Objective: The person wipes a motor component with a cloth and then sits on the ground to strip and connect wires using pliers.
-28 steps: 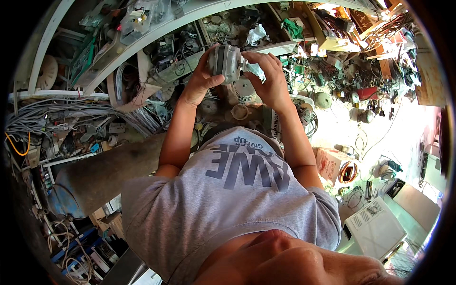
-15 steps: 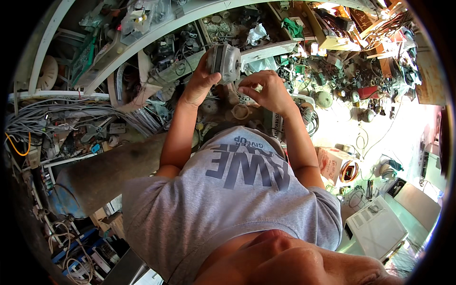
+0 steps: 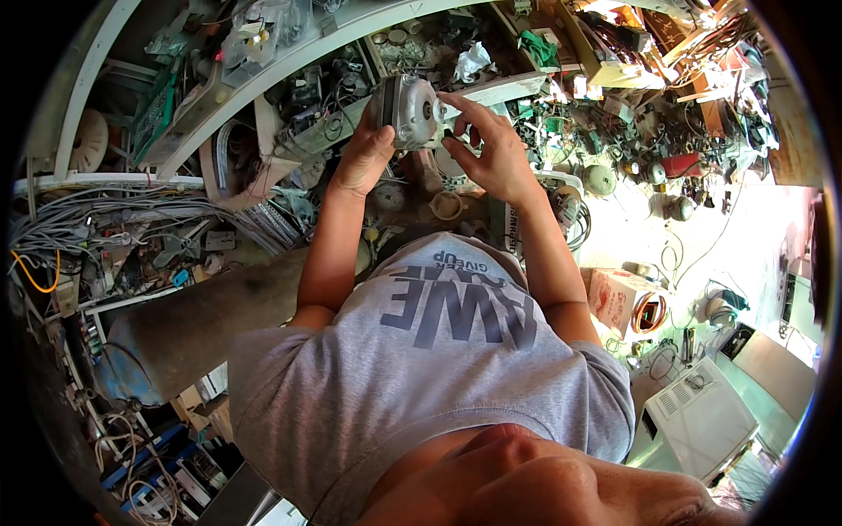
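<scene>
A small electric motor (image 3: 410, 114), silver-grey with a dark band round its middle, is held up in front of me. My left hand (image 3: 367, 158) is wrapped round its left side, thumb along the near edge. The motor's end face, with a dark round centre, is turned to the right. Close to that face is my right hand (image 3: 498, 156), its thumb and fingers apart. Its index fingertip reaches the motor's upper right edge; whether it touches cannot be made out. I see nothing held in the right hand.
Benches beyond my hands carry piled parts and a crumpled white plastic bag (image 3: 472, 63). Grey cable bundles (image 3: 96, 223) lie left, above a large rusty cylinder (image 3: 210, 316). On the right are a cardboard box (image 3: 612, 300), a red cylinder (image 3: 681, 167) and a white appliance casing (image 3: 702, 419).
The motor has turned so its end face shows more, and it sits slightly further left. My right hand has opened from a pinch, its index finger stretching up toward the motor.
</scene>
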### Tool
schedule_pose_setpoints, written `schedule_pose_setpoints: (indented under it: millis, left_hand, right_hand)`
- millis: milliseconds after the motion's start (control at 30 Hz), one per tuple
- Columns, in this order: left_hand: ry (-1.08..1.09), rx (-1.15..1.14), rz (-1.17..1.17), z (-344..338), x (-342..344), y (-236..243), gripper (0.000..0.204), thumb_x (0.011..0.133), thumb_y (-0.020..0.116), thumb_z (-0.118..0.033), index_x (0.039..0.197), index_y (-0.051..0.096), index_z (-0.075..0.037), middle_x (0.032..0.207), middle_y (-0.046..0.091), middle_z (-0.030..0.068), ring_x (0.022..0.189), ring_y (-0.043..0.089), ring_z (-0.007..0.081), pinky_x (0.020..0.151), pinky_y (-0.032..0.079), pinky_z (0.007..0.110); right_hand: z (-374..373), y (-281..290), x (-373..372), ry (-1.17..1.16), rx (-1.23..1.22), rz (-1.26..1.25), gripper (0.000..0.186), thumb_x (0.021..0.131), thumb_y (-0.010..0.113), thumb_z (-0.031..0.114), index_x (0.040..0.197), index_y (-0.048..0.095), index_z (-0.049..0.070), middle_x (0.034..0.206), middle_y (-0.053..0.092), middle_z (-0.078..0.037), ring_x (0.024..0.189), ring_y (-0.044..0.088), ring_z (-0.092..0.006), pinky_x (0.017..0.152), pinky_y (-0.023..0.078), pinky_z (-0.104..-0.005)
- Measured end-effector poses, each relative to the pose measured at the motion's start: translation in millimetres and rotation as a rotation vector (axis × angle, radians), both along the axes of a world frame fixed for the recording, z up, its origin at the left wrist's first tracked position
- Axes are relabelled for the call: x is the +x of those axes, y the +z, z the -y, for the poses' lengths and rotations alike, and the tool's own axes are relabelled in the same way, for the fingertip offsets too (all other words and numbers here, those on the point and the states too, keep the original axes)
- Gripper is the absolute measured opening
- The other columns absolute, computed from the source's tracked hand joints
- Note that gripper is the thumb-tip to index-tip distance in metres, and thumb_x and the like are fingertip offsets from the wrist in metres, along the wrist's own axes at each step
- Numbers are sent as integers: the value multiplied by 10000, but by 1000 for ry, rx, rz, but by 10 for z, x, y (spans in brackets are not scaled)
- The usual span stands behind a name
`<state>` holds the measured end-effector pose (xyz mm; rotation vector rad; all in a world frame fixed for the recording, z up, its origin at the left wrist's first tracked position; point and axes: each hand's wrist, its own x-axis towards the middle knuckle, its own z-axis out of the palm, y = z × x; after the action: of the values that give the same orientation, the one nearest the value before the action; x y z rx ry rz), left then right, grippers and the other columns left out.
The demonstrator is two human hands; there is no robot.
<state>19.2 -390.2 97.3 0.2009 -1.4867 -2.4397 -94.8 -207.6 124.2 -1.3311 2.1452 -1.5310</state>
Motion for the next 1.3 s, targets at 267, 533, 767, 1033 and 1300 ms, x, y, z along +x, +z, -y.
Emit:
schedule_pose_setpoints:
  millis: [267,533,767,1033,1300]
  left_hand:
    - [6,103,-33,19,15,-49,801,803,696,-471,1409,333,-94,1366,459,61,1253,444,196,1060,338,381]
    - [-9,392,-17,61,-60,-17,934,769,597,-663,1435,295,-81,1432,394,136,1316,381,351,1134,251,470]
    - [-3,804,-84,146,-52,6,878,778,638,-601,1411,331,-77,1424,411,137,1344,339,378,1137,162,553]
    - [6,952,-137,240,-23,-38,881,766,678,-542,1406,336,-42,1439,399,141,1362,320,355,1140,74,572]
    - [52,1019,-81,147,-15,42,896,728,663,-636,1344,394,-44,1386,459,105,1347,362,280,1124,31,591]
  right_hand:
    - [-114,-71,-146,86,45,56,172,809,664,90,973,683,42,827,646,-85,749,594,-189,652,455,-307]
    - [-110,-469,-45,-121,27,-84,333,798,674,147,1124,629,100,987,623,-128,911,606,-303,799,475,-394]
    - [-225,-997,-110,-46,217,130,152,880,600,158,974,594,39,965,648,-149,937,606,-344,803,464,-404]
    - [-353,-1247,5,100,213,449,455,897,624,280,1232,428,44,1079,652,-185,1036,630,-295,826,493,-392]
    - [-269,-1810,56,232,357,608,478,940,552,333,1287,456,19,1042,668,-117,923,649,-237,803,506,-349]
